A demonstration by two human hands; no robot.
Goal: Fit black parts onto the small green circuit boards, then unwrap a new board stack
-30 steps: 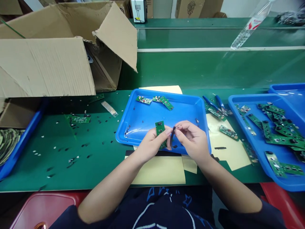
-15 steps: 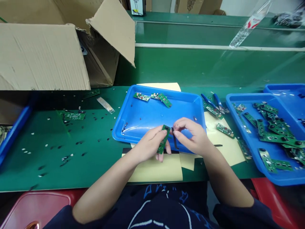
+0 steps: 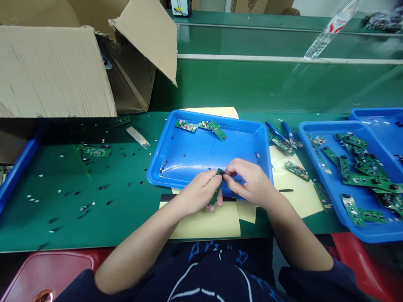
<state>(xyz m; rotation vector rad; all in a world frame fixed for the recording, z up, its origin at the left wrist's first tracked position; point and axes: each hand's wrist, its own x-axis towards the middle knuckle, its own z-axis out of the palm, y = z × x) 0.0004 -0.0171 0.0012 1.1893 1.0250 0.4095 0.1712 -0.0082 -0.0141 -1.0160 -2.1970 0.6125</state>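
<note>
My left hand [image 3: 201, 188] is closed around a narrow green circuit board [image 3: 215, 189], held tilted over the near edge of the blue tray [image 3: 201, 157]. My right hand [image 3: 248, 178] pinches at the board's upper end, where a small dark bit shows between the fingertips. The thin black strip held there is mostly hidden by the fingers. Several green boards [image 3: 218, 131] lie at the tray's far side, and tiny dark pieces are scattered on its floor. Yellow paper [image 3: 204, 222] lies beneath and in front of the tray.
At right, another blue tray [image 3: 330, 209] holds a heap of circuit boards. Blue-handled pliers [image 3: 287, 131] and loose boards [image 3: 297, 170] lie between the trays. A cardboard box [image 3: 56, 71] stands back left. Small black and white scraps litter the green table [image 3: 126, 218].
My right fingertips have moved left and up against the board's upper end, bringing the black strip there. The board has turned more edge-on in my left hand.
</note>
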